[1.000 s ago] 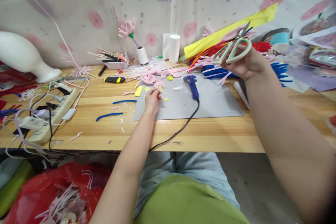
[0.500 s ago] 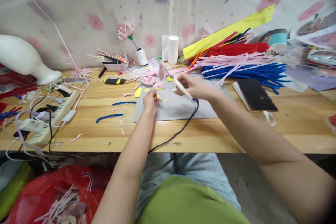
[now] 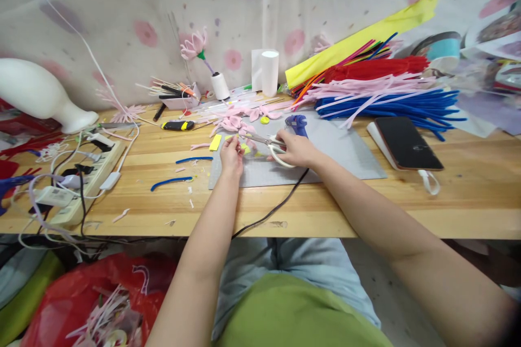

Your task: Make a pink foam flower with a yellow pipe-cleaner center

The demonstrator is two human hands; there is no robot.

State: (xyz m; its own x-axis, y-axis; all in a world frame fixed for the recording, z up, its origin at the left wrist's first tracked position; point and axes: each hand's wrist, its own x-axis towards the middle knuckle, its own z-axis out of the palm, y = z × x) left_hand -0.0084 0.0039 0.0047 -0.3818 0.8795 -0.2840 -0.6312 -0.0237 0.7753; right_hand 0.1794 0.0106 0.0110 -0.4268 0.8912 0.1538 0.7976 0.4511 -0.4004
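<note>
My right hand (image 3: 299,149) grips a pair of scissors (image 3: 279,153) by the white handles, and their metal blades point left. The blade tips are close to the fingertips of my left hand (image 3: 232,156), which is closed in a pinch. What it pinches is too small to make out; yellow bits (image 3: 245,148) lie beside its fingers. Both hands are over a grey mat (image 3: 345,160). Pink fuzzy petal shapes (image 3: 233,123) lie just behind my left hand. A blue glue gun (image 3: 298,123) rests on the mat behind my right hand, and a black cord (image 3: 280,205) runs toward the table edge.
Bundles of blue (image 3: 382,111), pink and red fuzzy stems fill the back right, near a phone (image 3: 408,143). A cutter knife (image 3: 177,126), a pink flower (image 3: 194,46) and a white cylinder (image 3: 269,73) stand or lie behind. A power strip (image 3: 87,184) with tangled cables is left.
The tool in my right hand was raised and blurred; now the scissors are lower, blades level beside my left fingers. The glue gun has come into view. My left hand has barely moved.
</note>
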